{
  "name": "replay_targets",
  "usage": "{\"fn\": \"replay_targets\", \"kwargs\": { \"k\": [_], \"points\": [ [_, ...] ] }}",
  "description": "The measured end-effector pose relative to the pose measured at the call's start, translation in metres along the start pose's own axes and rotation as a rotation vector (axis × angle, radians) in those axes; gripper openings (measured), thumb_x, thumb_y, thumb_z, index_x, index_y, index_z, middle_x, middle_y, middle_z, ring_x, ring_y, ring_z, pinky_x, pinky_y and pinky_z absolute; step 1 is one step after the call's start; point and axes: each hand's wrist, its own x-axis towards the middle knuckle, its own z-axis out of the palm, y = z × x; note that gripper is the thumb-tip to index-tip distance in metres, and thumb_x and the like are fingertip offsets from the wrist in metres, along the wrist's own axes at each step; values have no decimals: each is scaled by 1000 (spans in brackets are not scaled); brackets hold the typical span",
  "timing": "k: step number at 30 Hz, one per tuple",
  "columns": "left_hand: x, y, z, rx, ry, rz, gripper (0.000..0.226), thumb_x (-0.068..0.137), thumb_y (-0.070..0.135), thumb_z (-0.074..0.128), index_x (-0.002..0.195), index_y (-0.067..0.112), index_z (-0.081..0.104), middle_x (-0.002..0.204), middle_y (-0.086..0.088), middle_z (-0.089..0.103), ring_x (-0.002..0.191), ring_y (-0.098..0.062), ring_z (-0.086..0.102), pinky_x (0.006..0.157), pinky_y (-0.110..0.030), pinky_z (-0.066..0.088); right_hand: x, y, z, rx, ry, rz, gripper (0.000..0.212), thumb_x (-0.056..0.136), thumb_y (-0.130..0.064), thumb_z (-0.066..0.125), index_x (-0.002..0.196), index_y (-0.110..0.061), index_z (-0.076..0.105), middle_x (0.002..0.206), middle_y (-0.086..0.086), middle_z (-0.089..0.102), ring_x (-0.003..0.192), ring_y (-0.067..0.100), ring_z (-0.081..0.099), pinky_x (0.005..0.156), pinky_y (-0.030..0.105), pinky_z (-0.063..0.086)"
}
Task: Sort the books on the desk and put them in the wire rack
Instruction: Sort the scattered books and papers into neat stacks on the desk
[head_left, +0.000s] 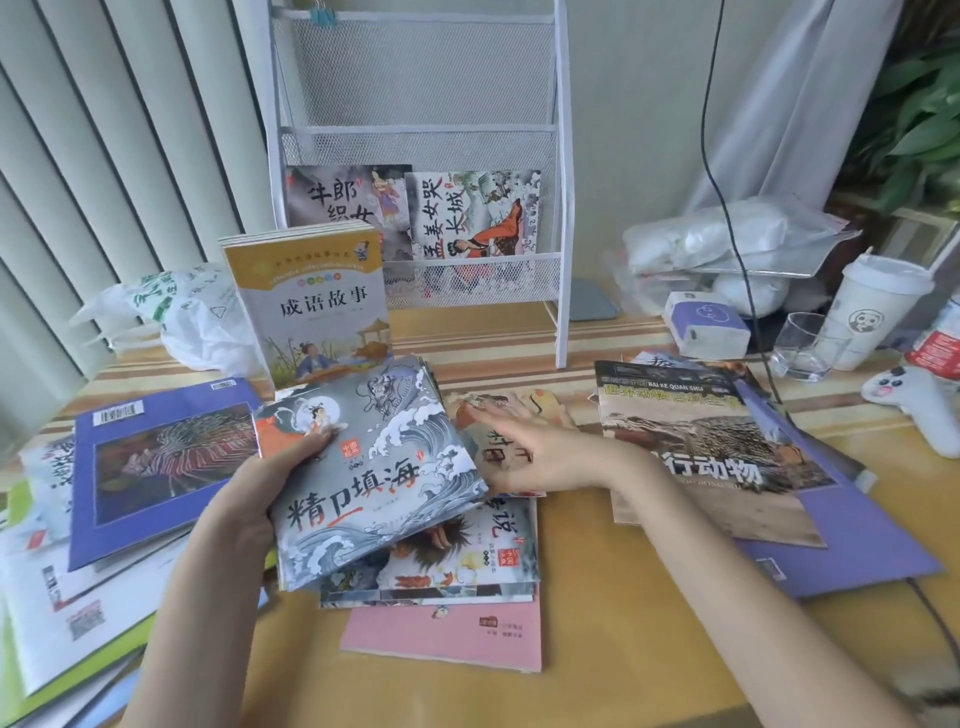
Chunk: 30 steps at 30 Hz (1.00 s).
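My left hand (275, 483) grips a thin stack of grey wave-patterned picture books (374, 467), lifted above the desk. To its right, my right hand (524, 447) lies with straight fingers on a tan picture book (498, 410). More small books (457, 566) sit below on a pink book (447, 639). A white wire rack (415, 156) stands at the back with two picture books (410, 213) in its lowest pocket. A yellow storybook stack (311, 306) stands upright in front of the rack's left side.
Purple and white books (156, 467) are piled at the left. A reptile book (701, 441) on a purple folder (852, 530) lies at the right. A plastic bag (192, 317), tissue pack (706, 325), glass (805, 345), paper cup (872, 312) and a black cable (727, 208) crowd the back.
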Motion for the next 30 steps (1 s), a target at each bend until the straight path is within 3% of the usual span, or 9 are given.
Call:
{"fn": "replay_targets", "kwargs": {
  "k": [3, 8, 10, 11, 13, 17, 20, 26, 30],
  "points": [
    [-7, -2, -24, -56, -112, -146, 17, 87, 26, 66, 89, 10, 64, 59, -9, 70, 45, -23, 67, 43, -34, 57, 5, -4, 29, -125, 9, -2, 83, 83, -67, 47, 147, -44, -2, 153, -20, -12, 142, 9, -16, 110, 55, -17],
    [-8, 0, -41, 10, -61, -90, 20, 85, 25, 68, 91, 6, 64, 59, -11, 70, 44, -25, 66, 41, -33, 55, -10, -18, 21, -114, 113, -34, 57, 94, -48, 45, 145, -43, 22, 155, -14, 17, 141, 12, 22, 113, 42, 13],
    [-10, 2, -49, 36, -50, -106, 24, 82, 26, 71, 90, 5, 63, 62, -13, 70, 46, -27, 66, 42, -36, 56, -20, -28, 15, -113, 191, -62, 48, 97, -23, 45, 141, -39, 36, 138, -6, 50, 104, 11, 57, 88, 28, 41],
    [-11, 3, -52, 53, -60, -107, 24, 81, 25, 71, 92, 5, 63, 62, -14, 70, 46, -28, 67, 43, -36, 56, -23, -30, 14, -123, 222, -67, 51, 95, -10, 42, 138, -38, 42, 119, -6, 60, 77, 4, 55, 69, 22, 43],
    [-13, 4, -54, 95, -71, -90, 21, 83, 23, 69, 93, 5, 64, 60, -13, 70, 45, -26, 66, 39, -33, 54, -24, -27, 14, -73, 281, -44, 59, 88, 4, 40, 128, -38, 53, 97, -15, 58, 62, -4, 40, 52, 16, 32],
    [-18, 2, -52, 160, -130, -100, 34, 71, 24, 75, 93, 1, 67, 68, -17, 72, 49, -28, 68, 42, -32, 54, -20, -11, 17, 150, 485, 18, 49, 82, 4, 56, 100, -39, 72, 106, -17, 67, 89, 6, 58, 73, 24, 48],
    [-18, 0, -55, 181, -96, -104, 35, 69, 25, 77, 91, 0, 66, 68, -19, 72, 49, -29, 68, 43, -33, 55, -24, 0, 14, 250, 401, 5, 27, 77, -14, 75, 95, -34, 74, 105, -14, 70, 98, 5, 61, 88, 24, 48],
    [-16, -1, -54, 155, -39, -78, 17, 82, 18, 71, 82, 3, 64, 56, -13, 69, 40, -23, 64, 36, -29, 52, -31, 0, 2, 539, 454, -48, 28, 76, -20, 75, 75, -46, 66, 76, -32, 64, 82, -17, 59, 80, 13, 44],
    [-15, -2, -52, 177, -15, -79, 19, 81, 17, 73, 81, 1, 64, 55, -13, 68, 38, -23, 63, 35, -28, 51, -30, -2, 10, 526, 625, -104, 31, 77, -15, 73, 81, -46, 70, 93, -27, 66, 106, -1, 60, 104, 30, 39]
  ]
}}
